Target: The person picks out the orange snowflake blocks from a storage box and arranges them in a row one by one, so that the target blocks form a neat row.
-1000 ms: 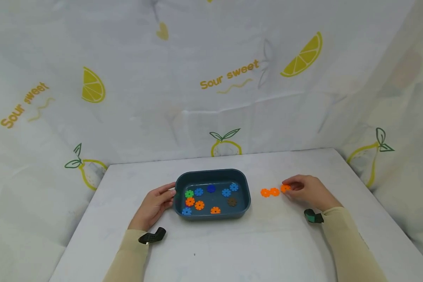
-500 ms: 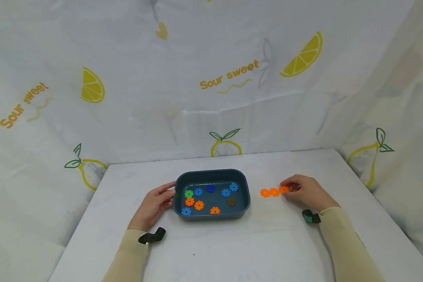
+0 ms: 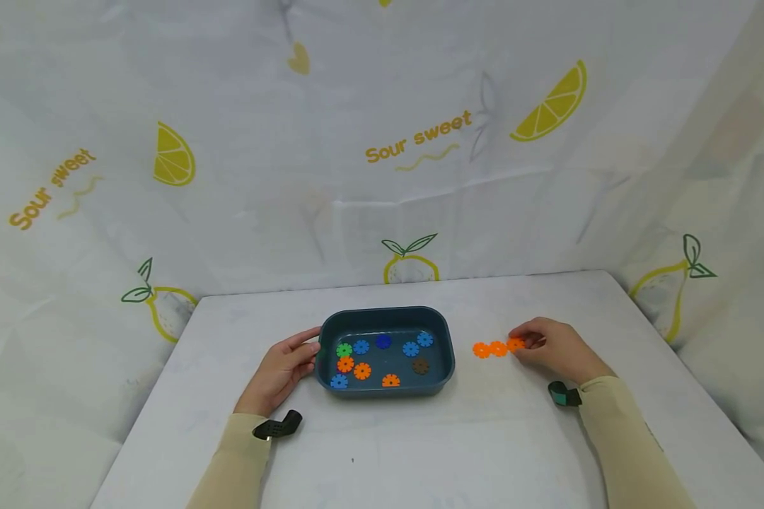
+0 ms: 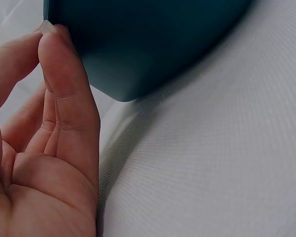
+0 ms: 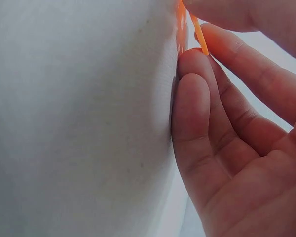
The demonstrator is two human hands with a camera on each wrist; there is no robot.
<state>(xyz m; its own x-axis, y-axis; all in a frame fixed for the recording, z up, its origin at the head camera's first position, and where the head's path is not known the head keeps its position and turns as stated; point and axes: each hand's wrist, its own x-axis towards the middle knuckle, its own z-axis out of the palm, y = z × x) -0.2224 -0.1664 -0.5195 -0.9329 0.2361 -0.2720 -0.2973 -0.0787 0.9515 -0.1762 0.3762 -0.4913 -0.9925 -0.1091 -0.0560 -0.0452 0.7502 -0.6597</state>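
Observation:
My left hand [image 3: 280, 371] holds the left end of a dark blue-green tray [image 3: 385, 390], with fingertips at its rim. In the left wrist view, the fingers [image 4: 69, 89] meet at the tray's edge [image 4: 138, 59]. To the tray's right, my right hand [image 3: 560, 348] pinches an orange notched plastic disc [image 3: 516, 344]. The right wrist view shows this disc [image 5: 201, 37] tilted on edge between thumb and fingers, partly hidden. Just left of it lie two orange discs [image 3: 490, 349] side by side; whether the held one touches them I cannot tell.
Several notched discs lie in the tray: blue [image 3: 410, 349], green [image 3: 344, 350], orange [image 3: 362, 370] and brown [image 3: 421, 365]. A white cloth covers the table [image 3: 414, 452]. Behind it hangs a lemon-print curtain [image 3: 293, 233]. Each wrist bears a dark strap piece [image 3: 279, 425].
My right hand has brought the held orange disc slightly left and down, closer to the two discs on the table. The left hand stays on the tray. The head view has shifted slightly.

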